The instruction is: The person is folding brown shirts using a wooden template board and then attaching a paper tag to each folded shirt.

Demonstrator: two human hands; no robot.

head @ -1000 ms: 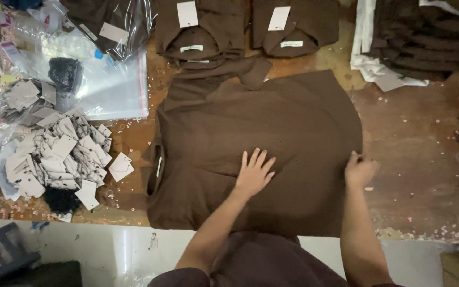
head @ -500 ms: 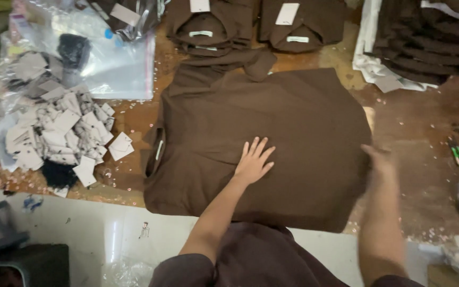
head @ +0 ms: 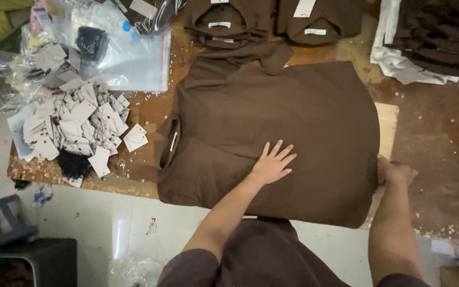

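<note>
A large brown shirt (head: 293,122) lies spread flat on the wooden table (head: 431,143), collar to the left. My left hand (head: 272,163) rests palm down on its lower middle, fingers spread. My right hand (head: 395,171) sits at the shirt's right edge with curled fingers, right where a light cardboard sheet (head: 388,127) sticks out from under the cloth. Whether it grips the cloth or the sheet is hidden.
Two folded brown shirts with tags (head: 272,21) lie at the far edge. A stack of dark folded garments (head: 442,37) is at far right. A heap of paper tags (head: 75,127) and clear plastic bags (head: 123,53) fill the left. A dark crate (head: 22,260) stands on the floor.
My right hand slid off the shirt's surface rightward to its edge. My left hand stayed pressed on the shirt. The view moved closer.
</note>
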